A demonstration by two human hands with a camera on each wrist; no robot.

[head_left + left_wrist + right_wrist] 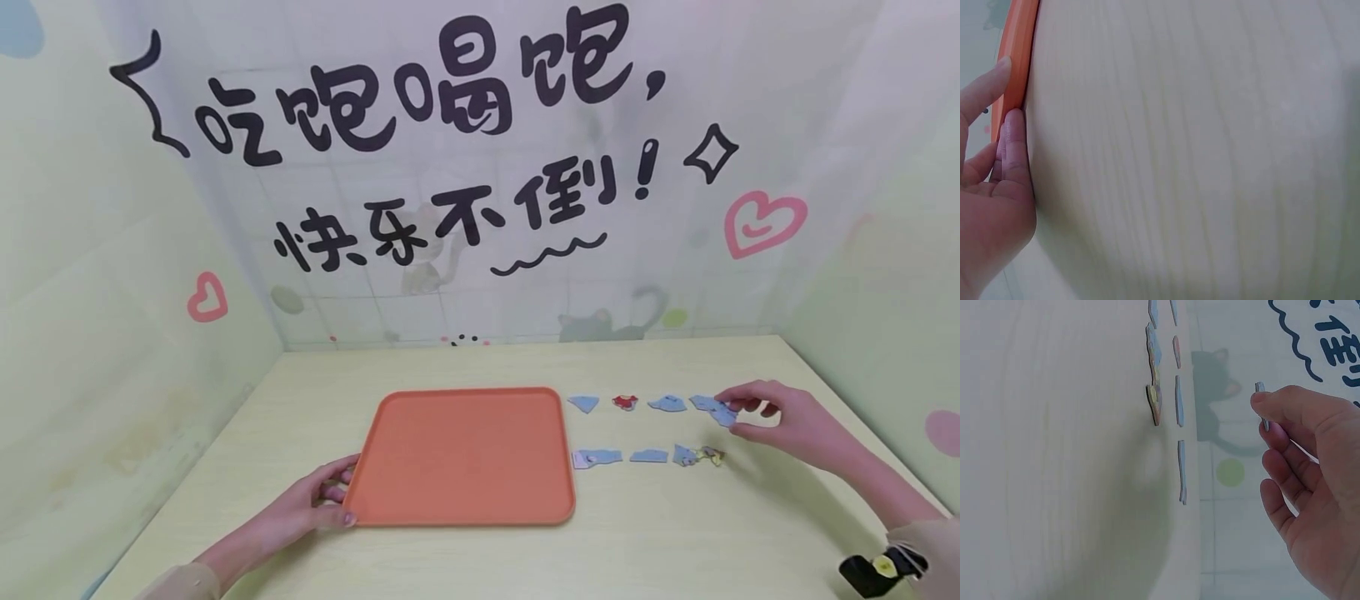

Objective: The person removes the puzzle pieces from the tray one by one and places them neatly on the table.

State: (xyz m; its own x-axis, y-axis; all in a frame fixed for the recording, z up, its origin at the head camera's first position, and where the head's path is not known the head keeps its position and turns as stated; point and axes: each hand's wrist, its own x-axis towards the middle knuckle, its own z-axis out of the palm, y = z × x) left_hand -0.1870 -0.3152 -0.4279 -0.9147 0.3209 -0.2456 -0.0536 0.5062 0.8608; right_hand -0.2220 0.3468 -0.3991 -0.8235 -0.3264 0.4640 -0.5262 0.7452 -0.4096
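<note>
An orange rectangular tray [468, 458] lies on the table, its inside bare. My left hand [318, 500] holds the tray's near left corner, thumb at the front and curled fingers along the left side. In the left wrist view the thumb and fingers [1016, 147] meet the tray's rim [1019, 56]. My right hand [791, 417] pinches a small flat blue puzzle piece [1259, 387] between thumb and index finger, raised off the table. In the head view the held piece [726, 415] overlaps another blue puzzle piece [701, 402] at the far row's right end.
The far row also has a blue triangular piece [583, 403], a red piece [625, 402] and a blue piece [667, 404]. Nearer lie a purple-blue piece [600, 457], a blue strip [648, 456] and patterned pieces [684, 455]. Printed sheets [465, 308] enclose the table.
</note>
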